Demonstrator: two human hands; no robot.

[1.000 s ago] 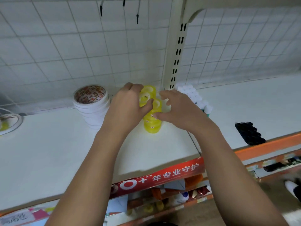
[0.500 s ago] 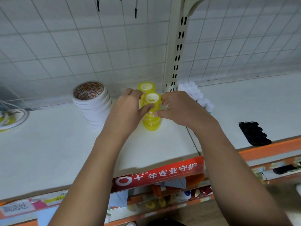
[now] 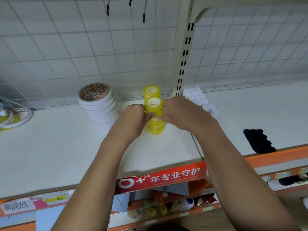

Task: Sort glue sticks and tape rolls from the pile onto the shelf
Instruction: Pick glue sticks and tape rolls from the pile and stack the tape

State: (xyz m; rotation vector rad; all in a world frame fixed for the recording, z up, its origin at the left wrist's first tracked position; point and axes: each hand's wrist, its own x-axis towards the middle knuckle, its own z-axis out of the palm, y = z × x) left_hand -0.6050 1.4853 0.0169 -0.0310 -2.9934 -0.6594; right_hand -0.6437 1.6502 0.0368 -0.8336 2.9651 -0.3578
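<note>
Vertically: yellow tape stack [image 3: 155, 129], cores up.

Tape stack [image 3: 155, 128] (left hand [image 3: 132, 121], right hand [image 3: 184, 114])

On the shelf [image 3: 50, 147], front tape stack [image 3: 155, 129] before rear tape stack [image 3: 151, 90]; wide rolls [image 3: 100, 112] left, glue sticks [image 3: 195, 96] right.
</note>
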